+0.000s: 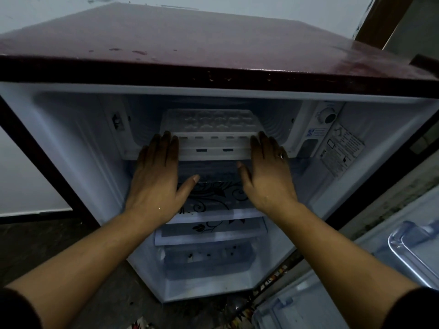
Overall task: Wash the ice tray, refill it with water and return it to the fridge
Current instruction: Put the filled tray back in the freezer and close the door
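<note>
While the fridge (213, 43) stands open ahead of my arms, its freezer compartment (133, 119) lies just past my fingertips, and the ice tray (209, 121) sits inside it, between my two hands. My left hand (156, 172) and right hand (266, 172) lie flat, fingers straight, against the tray's front corners, gripping nothing. I judge the tray to be thin, stiff plastic, light when empty; whether it holds water I cannot tell. Full, it would slosh, so I'd take both short ends and keep it level. It may be slippery.
</note>
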The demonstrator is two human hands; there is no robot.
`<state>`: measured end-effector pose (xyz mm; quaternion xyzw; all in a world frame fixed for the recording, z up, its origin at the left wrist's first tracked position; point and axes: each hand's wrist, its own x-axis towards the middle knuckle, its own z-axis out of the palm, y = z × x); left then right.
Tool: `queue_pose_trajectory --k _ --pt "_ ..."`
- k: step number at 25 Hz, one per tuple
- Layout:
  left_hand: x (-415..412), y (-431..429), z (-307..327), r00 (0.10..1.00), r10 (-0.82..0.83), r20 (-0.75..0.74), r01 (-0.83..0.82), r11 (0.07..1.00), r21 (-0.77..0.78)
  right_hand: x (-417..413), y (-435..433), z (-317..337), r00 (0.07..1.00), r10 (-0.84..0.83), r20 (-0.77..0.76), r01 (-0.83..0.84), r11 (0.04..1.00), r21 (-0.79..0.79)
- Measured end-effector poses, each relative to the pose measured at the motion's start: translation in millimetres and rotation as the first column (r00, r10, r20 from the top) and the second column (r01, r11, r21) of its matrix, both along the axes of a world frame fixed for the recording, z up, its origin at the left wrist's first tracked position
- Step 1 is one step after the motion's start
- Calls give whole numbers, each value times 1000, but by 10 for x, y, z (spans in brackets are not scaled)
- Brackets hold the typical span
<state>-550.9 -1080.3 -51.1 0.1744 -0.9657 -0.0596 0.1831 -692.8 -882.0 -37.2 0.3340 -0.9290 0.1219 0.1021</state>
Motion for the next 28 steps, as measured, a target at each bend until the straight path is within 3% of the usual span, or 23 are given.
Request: queue_pose_trajectory --k 6,10,19,24,28 --pt "-112 -164 2 999 -23 46 22 1000 19 -91 -141 -12 1000 -15 16 13 994 111" --pt "5 -109 83 998 -62 28 60 996 72 51 -62 43 999 -14 45 9 995 97" --pt "902 670 299 967 -244 72 218 942 255 1479 533 120 965 -96 245 88 995 43" --pt "1472 1154 292 908 -410 86 356 863 358 2420 1090 139 927 -241 288 241 970 39" --pt "1743 1601 206 820 -563 99 488 779 393 3050 1717 123 843 -421 335 445 896 6"
